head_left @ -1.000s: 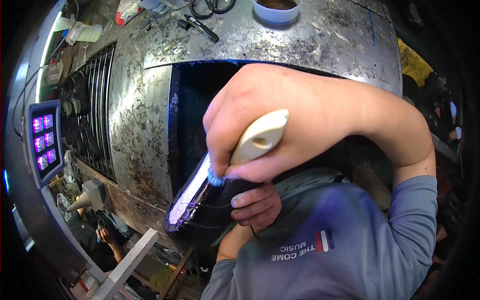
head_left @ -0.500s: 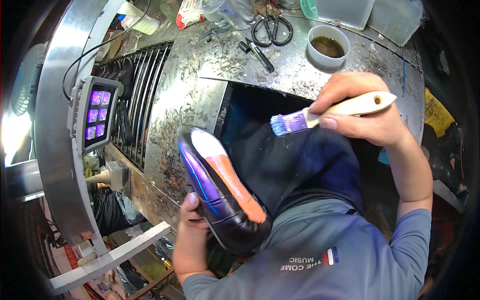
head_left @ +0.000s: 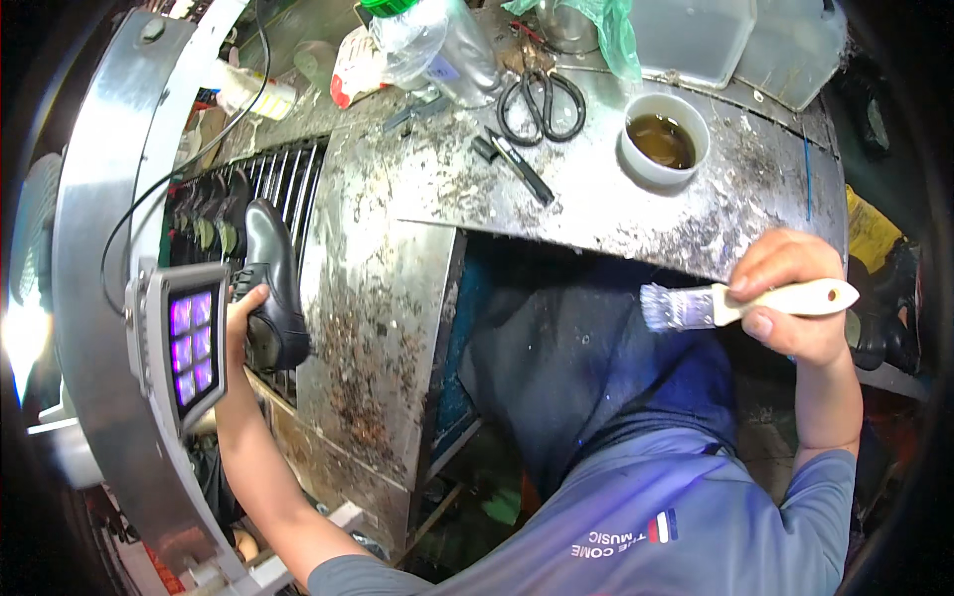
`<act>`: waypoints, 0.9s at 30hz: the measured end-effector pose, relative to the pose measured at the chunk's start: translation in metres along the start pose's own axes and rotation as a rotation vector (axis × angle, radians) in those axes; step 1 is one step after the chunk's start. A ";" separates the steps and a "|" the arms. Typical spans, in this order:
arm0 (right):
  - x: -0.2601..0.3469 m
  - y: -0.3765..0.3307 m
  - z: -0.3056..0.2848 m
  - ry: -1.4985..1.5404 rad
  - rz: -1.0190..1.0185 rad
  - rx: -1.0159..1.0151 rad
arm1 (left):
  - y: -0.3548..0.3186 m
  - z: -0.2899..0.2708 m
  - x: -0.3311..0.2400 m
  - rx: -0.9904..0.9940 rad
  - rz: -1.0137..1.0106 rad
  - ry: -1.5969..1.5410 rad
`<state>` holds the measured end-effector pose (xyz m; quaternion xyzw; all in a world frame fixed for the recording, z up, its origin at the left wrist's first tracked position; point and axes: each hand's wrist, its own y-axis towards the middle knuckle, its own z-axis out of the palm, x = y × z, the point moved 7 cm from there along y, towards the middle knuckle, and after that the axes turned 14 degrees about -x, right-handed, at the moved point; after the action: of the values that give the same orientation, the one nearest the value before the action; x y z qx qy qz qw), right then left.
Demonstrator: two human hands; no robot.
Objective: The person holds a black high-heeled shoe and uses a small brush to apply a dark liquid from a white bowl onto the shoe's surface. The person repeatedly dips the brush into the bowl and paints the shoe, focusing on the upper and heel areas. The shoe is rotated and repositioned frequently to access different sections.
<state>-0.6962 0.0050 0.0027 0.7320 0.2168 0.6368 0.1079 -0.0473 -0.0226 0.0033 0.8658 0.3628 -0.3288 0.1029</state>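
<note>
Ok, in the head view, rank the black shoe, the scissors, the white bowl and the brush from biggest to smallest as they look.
1. Black shoe, largest.
2. Brush, long but narrow.
3. Scissors and white bowl look about alike, so I won't rank them.
The fisheye bend and differing nearness make this rough.

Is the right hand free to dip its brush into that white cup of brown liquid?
Probably yes. The right hand holds the brush just below the bench edge, and the cup stands open up and to the left with nothing between them.
</note>
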 end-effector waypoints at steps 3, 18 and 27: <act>-0.010 0.001 -0.002 -0.034 0.046 -0.042 | 0.099 -0.029 0.047 -0.283 0.055 0.071; -0.035 0.006 -0.008 -0.148 0.179 -0.125 | 0.219 0.064 0.040 -0.401 0.295 0.518; -0.019 -0.064 -0.087 -0.156 0.246 -0.458 | 0.000 0.047 -0.038 -0.687 0.731 0.131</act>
<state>-0.7950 0.0427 -0.0271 0.7561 -0.0323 0.6193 0.2091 -0.0907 -0.0636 -0.0083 0.8712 0.1290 -0.0779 0.4671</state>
